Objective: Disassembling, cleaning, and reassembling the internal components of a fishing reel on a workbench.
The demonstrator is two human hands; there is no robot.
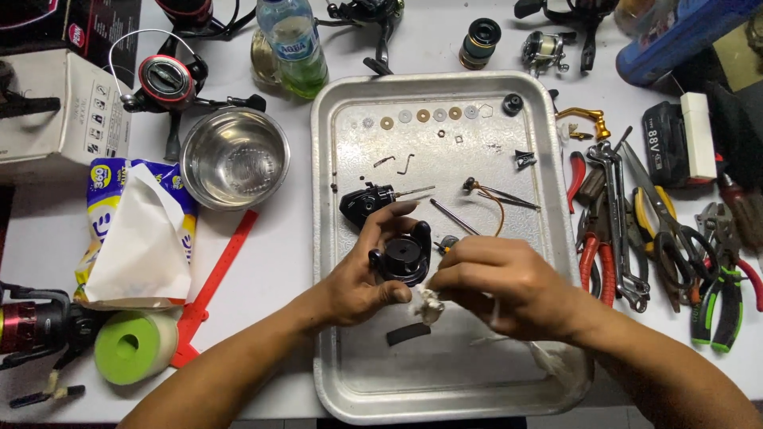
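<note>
A black reel part [403,256], round with a raised hub, sits at the centre of the frame above the metal tray [342,349]. The left hand [362,278] is curled around it, thumb up along its far side and fingers closed under its near edge, so the part is held clear of the tray floor. The right hand [501,282] comes in from the right, its fingers pinched together on a small white wad of tissue [429,304] that touches the lower right edge of the part; how tightly it presses cannot be told.

Just above the left hand, on the tray, lies a black reel body [364,202] with a thin shaft sticking out to the right. A row of small washers [421,117] runs across the upper part of the tray, with a black knob [513,103] at its right end. A thin rod and a wire-like spring piece [493,199] lie right of centre, and a short black strip [408,334] lies below the hands.

Outside the tray, on the white desk [270,270], a steel bowl [235,159] stands at upper left with a plastic bottle [294,44] behind it. A tissue pack [135,230] and a green roll [131,345] sit at the left. Pliers, wrenches and scissors [636,230] lie crowded along the right edge of the tray.
</note>
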